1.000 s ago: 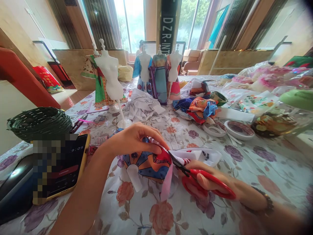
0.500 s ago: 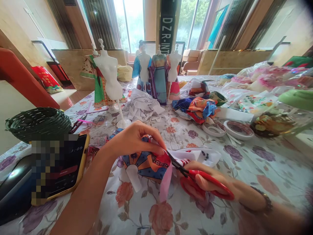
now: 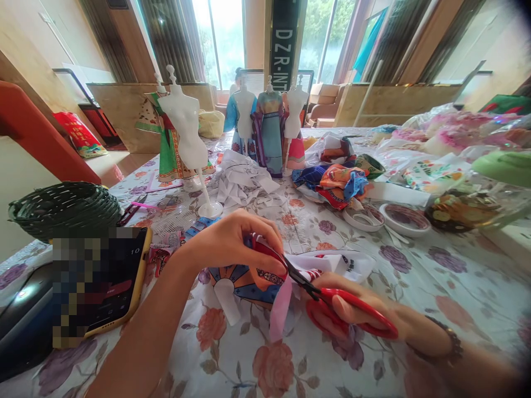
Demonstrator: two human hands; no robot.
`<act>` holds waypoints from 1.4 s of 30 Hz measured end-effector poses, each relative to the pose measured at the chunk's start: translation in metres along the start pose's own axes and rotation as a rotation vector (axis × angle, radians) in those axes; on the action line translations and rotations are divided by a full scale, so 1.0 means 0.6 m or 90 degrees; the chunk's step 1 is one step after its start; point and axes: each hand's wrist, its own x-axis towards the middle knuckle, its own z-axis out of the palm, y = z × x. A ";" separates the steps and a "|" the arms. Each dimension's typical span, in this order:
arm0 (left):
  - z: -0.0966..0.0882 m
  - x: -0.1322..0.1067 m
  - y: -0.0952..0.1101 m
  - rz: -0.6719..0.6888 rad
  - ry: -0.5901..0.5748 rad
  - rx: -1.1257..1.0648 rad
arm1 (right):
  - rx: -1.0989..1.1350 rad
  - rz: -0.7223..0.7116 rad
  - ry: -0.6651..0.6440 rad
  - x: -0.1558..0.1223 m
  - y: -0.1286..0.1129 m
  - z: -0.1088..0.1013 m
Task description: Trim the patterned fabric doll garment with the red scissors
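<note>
My left hand (image 3: 249, 237) pinches a patterned piece of fabric (image 3: 240, 281) in blue, orange and red between thumb and fingers. My right hand (image 3: 352, 296) grips red-handled scissors (image 3: 369, 320), a finger and thumb in the loops. Their dark blades meet the fabric's edge close to my left fingertips; whether they are fully closed is hard to see. From that edge hangs a pale pinkish strip (image 3: 280, 315). White printed cloth (image 3: 332, 266) lies behind the scissors, partly covered by my right hand.
White dress-form mannequins (image 3: 185, 127), some in small dresses, stand at the back. White scraps (image 3: 244, 179), colourful fabric pieces (image 3: 332, 179) and tape rolls (image 3: 404, 220) lie beyond my hands. To the left are a phone (image 3: 120, 287) and a green woven basket (image 3: 64, 210).
My left fingers have shifted slightly down and right along the fabric, bunching its red edge. The scissors stay almost in place.
</note>
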 end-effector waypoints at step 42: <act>0.000 -0.001 0.008 -0.033 -0.009 -0.015 | 0.091 0.045 0.004 0.000 0.012 0.003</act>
